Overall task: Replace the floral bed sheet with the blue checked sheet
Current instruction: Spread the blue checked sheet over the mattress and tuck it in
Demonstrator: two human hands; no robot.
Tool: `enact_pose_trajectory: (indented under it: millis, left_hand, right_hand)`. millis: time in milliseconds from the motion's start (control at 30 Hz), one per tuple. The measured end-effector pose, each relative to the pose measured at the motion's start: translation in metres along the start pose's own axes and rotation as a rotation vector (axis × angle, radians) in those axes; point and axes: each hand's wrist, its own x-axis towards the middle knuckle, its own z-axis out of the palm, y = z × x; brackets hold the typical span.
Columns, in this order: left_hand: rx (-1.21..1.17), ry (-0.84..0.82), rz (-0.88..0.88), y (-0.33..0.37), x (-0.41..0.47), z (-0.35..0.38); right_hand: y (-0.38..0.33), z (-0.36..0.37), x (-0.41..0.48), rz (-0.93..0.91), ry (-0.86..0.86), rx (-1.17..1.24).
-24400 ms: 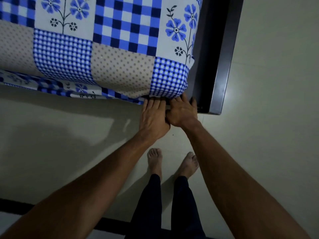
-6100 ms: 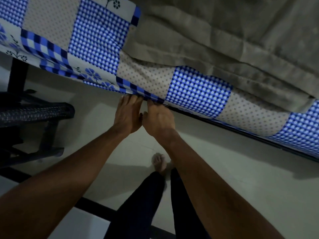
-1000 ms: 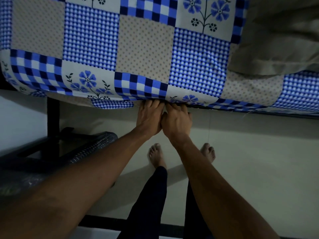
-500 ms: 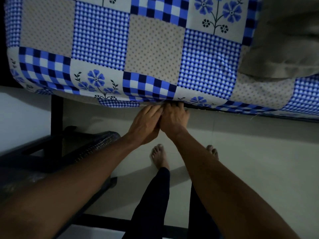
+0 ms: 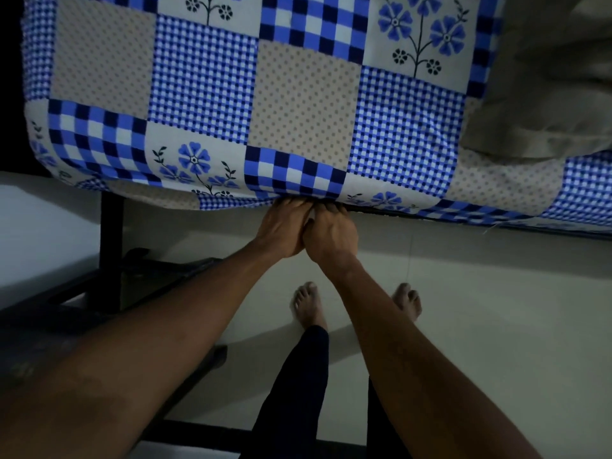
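1. Under the lower edge of the blue checked sheet point(image 5: 298, 104) I have both hands pressed side by side, thumbs touching, fingers pushed out of sight beneath the hem
2. My left hand point(image 5: 281, 228) lies palm down with its fingertips hidden under the fabric, so I cannot tell whether it grips anything
3. My right hand point(image 5: 331, 236) sits just beside it, knuckles up, fingers likewise tucked under the edge; its hold is hidden too
4. Above the hands the sheet lies spread flat over the mattress, its patchwork of gingham, dotted beige and blue flower squares wrapping down over the near side
5. Up and to the right of my right hand a rumpled grey-beige blanket point(image 5: 546, 94) rests on the sheet
6. Left of my left hand a dark frame leg point(image 5: 111, 246) stands on the pale floor point(image 5: 496, 326), with a dark piece of furniture point(image 5: 66, 309) near my left forearm
7. Below the hands my bare feet stand apart on the floor
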Motion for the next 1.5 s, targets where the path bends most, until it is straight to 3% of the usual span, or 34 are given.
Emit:
enact_pose_trajectory:
  millis: [100,200,400,500,567,733,833,967,1100,1267,1500]
  left_hand:
    - [-0.168,0.151,0.054,-0.006,-0.014,0.004]
    - [0.019,0.275,0.045,-0.013,-0.033,0.008]
    - [0.266,0.171,-0.104,-0.034,-0.033,0.002]
    - [0.272,0.151,-0.077,-0.047,-0.022,0.0]
    - [0.213,0.143,-0.047,-0.056,-0.019,-0.008]
    - [0.089,0.22,0.017,-0.057,-0.038,-0.016]
    - [0.095,0.316,-0.075,-0.048,-0.058,-0.012]
    - [0.231,0.196,-0.158,-0.051,-0.062,-0.009]
    - [0.304,0.114,-0.177,-0.061,-0.051,-0.009]
    - [0.372,0.089,-0.177,-0.069,-0.045,-0.013]
    - [0.149,0.208,0.01,-0.092,-0.035,-0.028]
  right_hand:
    - [-0.005,-0.003,0.007,0.04,-0.018,-0.076]
    - [-0.007,-0.005,0.014,0.049,-0.087,-0.19]
    - [-0.015,-0.014,0.02,0.103,-0.179,-0.116]
    - [-0.013,0.007,0.0,-0.086,-0.07,-0.083]
    - [-0.018,0.022,-0.004,-0.194,-0.101,-0.095]
    - [-0.025,0.032,0.004,-0.118,-0.103,-0.174]
    - [-0.033,0.023,0.011,-0.119,-0.161,-0.235]
    - [-0.045,0.011,0.024,-0.062,-0.257,-0.337]
    - [-0.051,0.007,0.022,-0.012,-0.336,-0.206]
    - [-0.046,0.02,0.002,-0.093,-0.106,-0.092]
    - [-0.055,0.046,0.002,-0.116,-0.097,-0.161]
